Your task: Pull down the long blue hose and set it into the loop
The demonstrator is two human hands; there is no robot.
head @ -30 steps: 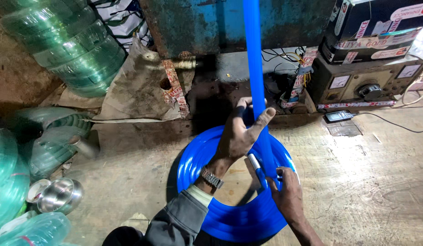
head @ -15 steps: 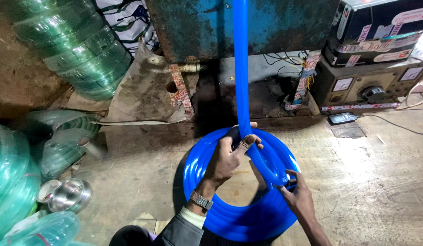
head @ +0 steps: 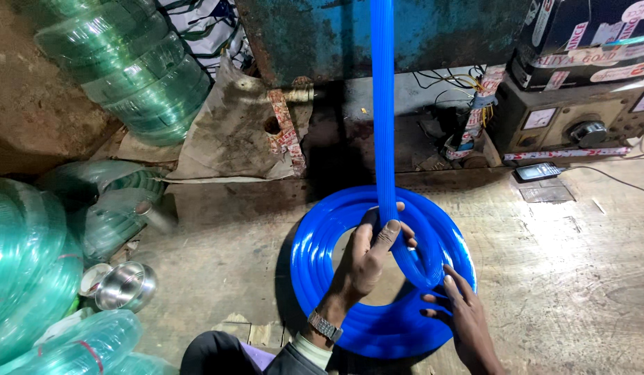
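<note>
The left hand (head: 367, 258) closes around the blue hose (head: 384, 104) where it drops onto the coil (head: 322, 278) — fingers wrapped tight. The right hand (head: 464, 319) lies open, fingers spread on the coil's right rim. The coil sits flat on the floor (head: 579, 278) — bare floor to its right, green hose rolls (head: 30, 278) along the left edge.

Blue hose (head: 383, 104) runs off the top edge.

The blue hose (head: 384, 104) is glossy, ribbed plastic. The green hose coils (head: 128, 62) look translucent and shiny. The steel bowl (head: 125, 285) gleams; the floor (head: 565, 278) is rough, matt.
</note>
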